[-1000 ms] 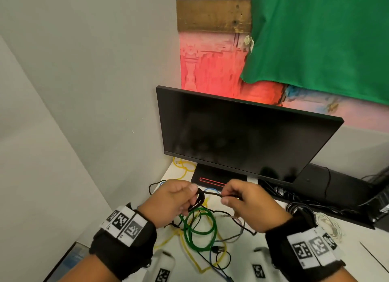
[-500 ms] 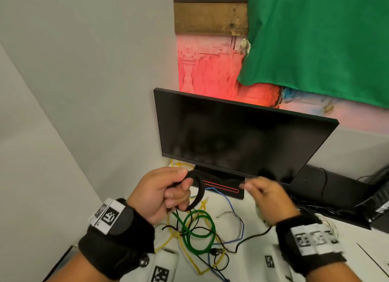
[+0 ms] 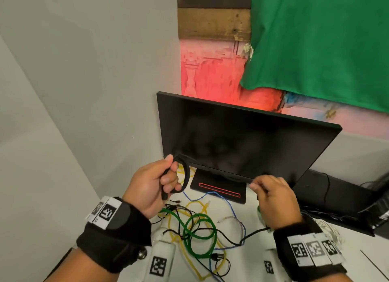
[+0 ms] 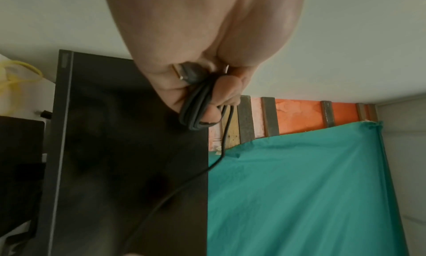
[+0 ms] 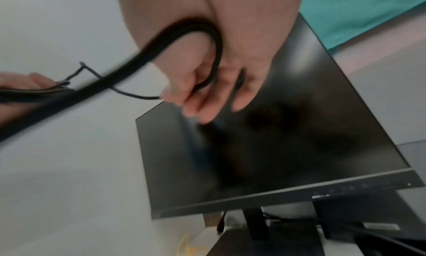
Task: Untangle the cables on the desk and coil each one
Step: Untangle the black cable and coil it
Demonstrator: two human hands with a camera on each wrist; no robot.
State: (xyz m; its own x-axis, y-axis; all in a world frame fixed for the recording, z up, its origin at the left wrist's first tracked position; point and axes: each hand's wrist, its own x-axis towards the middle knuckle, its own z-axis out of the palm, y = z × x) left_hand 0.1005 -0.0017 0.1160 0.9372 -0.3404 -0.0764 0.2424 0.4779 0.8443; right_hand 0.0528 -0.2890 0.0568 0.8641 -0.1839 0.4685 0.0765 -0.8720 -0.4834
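Left hand [image 3: 154, 184] grips a small coil [image 3: 185, 176] of black cable [image 3: 221, 172], in front of the monitor's [image 3: 242, 138] lower left corner. Right hand [image 3: 273, 195] pinches the free run, stretched roughly level along the monitor's bottom edge. Slack trails down to the desk [image 3: 263, 258] tangle. Right hand likely feeds the next loop leftward.

The left hand [image 4: 202, 41] fills the top of the left wrist view, fingers curled round a small coil of black cable [image 4: 196, 103]. A metal-tipped plug [image 4: 186, 72] pokes out between thumb and fingers. From the coil one strand drops down across the dark monitor [image 4: 119, 159] toward the lower edge. Just beside the monitor hangs a green cloth [image 4: 311, 187]; above the cloth runs an orange, slatted wall [image 4: 297, 116]. Yellow cable [image 4: 20, 74] lies at the monitor's far corner.
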